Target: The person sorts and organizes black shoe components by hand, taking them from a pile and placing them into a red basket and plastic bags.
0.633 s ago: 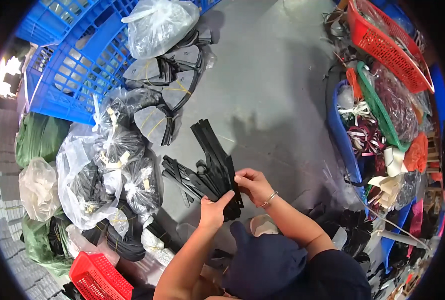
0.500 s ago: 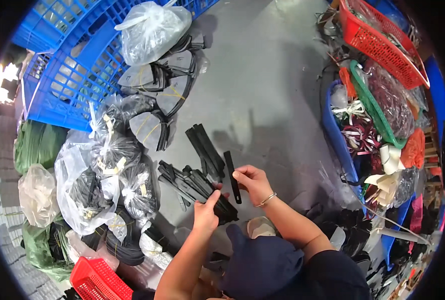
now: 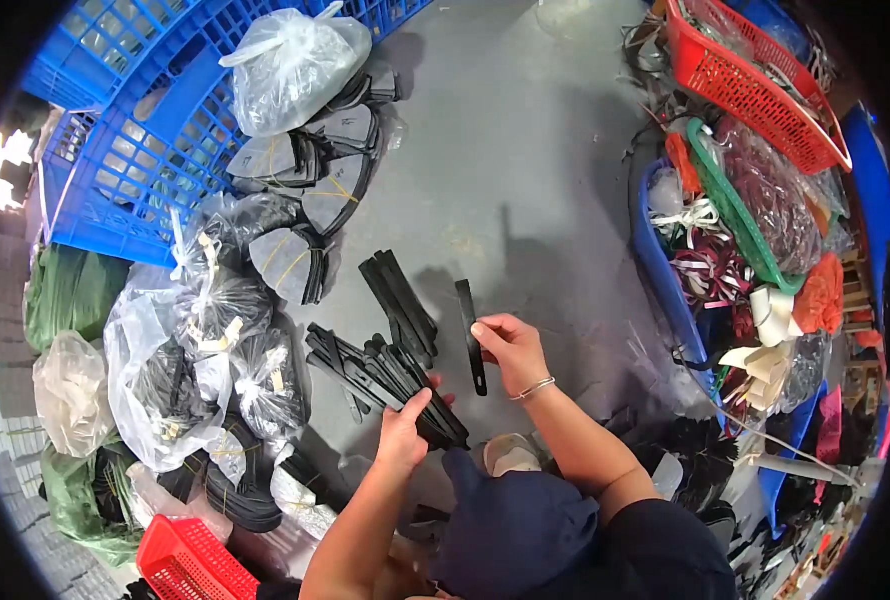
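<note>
Black strips (image 3: 380,372), a messy bunch, are filling the left hand (image 3: 402,435), which is gripping them from above and below. The right hand (image 3: 513,352) is pinching one slotted strip (image 3: 468,315), so that one's separated, loads remaining. Just past the bunch, a neater black stack (image 3: 399,305) is lying on grey floor (image 3: 485,150); can't tell whether it's finished.

Most fingers of the left hand (image 3: 403,430) are hidden beneath the fanned bundle of long, thin black strips (image 3: 390,372). The lower edge cuts off the red perforated plastic basket (image 3: 170,562), the upper edge the topmost blue plastic lattice crate (image 3: 75,88). The contents of the knotted, cloudy plastic bag (image 3: 297,75) are indistinct.
</note>
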Demonstrator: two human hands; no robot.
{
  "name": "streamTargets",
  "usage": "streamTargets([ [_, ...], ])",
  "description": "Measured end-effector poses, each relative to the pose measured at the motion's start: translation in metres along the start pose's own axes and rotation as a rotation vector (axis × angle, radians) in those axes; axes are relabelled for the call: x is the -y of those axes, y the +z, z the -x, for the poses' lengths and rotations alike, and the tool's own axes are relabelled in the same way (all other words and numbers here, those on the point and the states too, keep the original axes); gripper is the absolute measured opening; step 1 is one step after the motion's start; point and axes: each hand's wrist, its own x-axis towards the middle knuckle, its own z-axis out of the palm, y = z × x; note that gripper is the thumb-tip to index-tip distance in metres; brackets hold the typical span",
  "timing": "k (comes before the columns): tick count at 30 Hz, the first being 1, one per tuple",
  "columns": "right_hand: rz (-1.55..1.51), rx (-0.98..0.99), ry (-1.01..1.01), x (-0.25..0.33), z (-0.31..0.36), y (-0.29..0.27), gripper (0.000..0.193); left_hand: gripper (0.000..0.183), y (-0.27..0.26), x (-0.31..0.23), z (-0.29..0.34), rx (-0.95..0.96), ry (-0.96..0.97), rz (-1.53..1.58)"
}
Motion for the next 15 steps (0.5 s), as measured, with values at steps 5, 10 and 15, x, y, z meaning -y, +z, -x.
streamTargets([
  [5, 0.002, -0.006, 0.01, 0.002, -0.001, -0.001, 0.016, 0.03, 0.002, -0.002, 0.0, 0.022, 0.0, -0.033],
  [10, -0.062, -0.022, -0.01, 0.02, -0.009, 0.003, 0.016, 0.031, -0.002, -0.002, 0.0, 0.027, -0.001, -0.057],
  [15, -0.077, -0.002, -0.152, 0.049, -0.017, 0.011, 0.015, 0.033, -0.003, -0.012, 0.005, 0.045, -0.008, -0.008],
])
